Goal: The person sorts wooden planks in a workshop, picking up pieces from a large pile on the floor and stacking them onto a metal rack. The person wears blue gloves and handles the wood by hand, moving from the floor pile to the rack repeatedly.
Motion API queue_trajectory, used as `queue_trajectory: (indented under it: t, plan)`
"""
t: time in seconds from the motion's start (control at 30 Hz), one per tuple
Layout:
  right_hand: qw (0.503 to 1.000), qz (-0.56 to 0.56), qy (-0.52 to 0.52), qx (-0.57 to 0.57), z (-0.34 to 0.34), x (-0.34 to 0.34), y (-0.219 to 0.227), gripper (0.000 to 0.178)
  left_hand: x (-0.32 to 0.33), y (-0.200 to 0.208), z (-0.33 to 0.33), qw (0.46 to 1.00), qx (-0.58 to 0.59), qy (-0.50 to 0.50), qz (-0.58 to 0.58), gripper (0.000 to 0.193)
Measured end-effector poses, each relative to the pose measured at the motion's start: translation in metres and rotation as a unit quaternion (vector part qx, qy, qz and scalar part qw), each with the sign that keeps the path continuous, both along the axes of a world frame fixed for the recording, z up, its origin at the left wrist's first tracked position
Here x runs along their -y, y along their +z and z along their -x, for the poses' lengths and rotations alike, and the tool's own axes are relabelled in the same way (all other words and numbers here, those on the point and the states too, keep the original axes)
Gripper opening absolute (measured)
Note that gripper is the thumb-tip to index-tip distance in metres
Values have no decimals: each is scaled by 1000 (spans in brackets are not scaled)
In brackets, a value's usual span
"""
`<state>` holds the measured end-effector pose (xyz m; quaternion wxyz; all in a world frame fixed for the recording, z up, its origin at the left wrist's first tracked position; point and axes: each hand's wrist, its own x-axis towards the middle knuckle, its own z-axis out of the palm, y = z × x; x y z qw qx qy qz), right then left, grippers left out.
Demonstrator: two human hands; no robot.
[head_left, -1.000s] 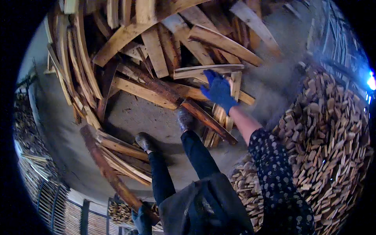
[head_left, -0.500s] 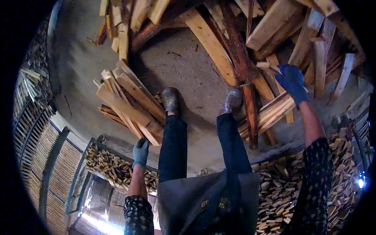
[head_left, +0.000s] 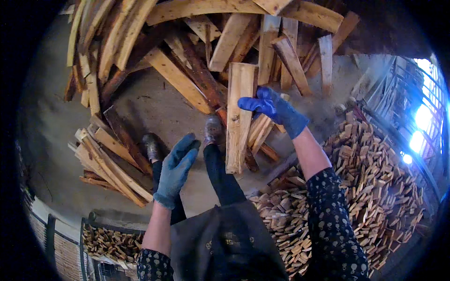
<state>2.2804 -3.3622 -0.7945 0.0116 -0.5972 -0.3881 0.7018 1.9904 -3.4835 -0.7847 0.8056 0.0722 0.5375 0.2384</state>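
A flat, pale wooden board [head_left: 240, 126] stands nearly upright in front of me. My right hand [head_left: 276, 110], in a blue glove, grips its right edge, the thumb lying across the front face. My left hand [head_left: 176, 168], in a grey-green glove, is raised left of the board and apart from it, thumb and fingers spread with nothing in them. Past that hand, a bundle of split wood pieces [head_left: 105, 164] lies on the floor. Partly hidden behind the board is a smaller stack of split pieces [head_left: 260, 133].
Long planks and slabs [head_left: 173, 75] lie in a large heap across the far side. A big pile of short firewood [head_left: 370, 187] fills the right, and another short-wood pile [head_left: 112, 241] sits at lower left. My shoes [head_left: 213, 129] rest on the concrete floor [head_left: 145, 105].
My right hand has come up and inward, now with the board in front of me. My left hand has risen from beside the left bundle. The view has swung to the right.
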Motion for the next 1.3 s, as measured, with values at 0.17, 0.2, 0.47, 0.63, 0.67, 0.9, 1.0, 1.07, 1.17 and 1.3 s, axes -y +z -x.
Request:
queue_trajectory:
  t: [0.17,0.2,0.47,0.63,0.67,0.9,1.0,1.07,1.17,1.3]
  plan:
    - [981,133,-24,139,-83,105,-59,50,74,-27,29,989,-106,-2,107,42]
    - [983,122,-14,136,-90,123,-59,48,88,-31,35,986,-123,-2,115,41]
    - [937,-101,18,333,-92,181,-111,50,107,-20,34,976,-166,30,137,36]
    - [923,-282,41,259,14,97,-177,68,110,-47,13,976,-95,61,185,39]
    - [933,-252,37,256,38,79,-178,67,105,-50,10,977,-99,74,176,39]
    - [997,-50,-45,-35,104,83,-135,58,74,-34,1,981,-123,70,133,39]
    - [961,61,-241,-119,101,102,-31,54,68,-22,12,983,-124,90,102,39]
    - [944,178,-260,-100,72,137,28,48,50,-11,14,978,-100,128,135,39]
    - [932,266,-247,22,17,200,100,43,48,-11,16,982,-105,91,125,38]
    - [904,246,-332,113,-12,262,143,40,59,-26,14,985,-96,53,131,33]
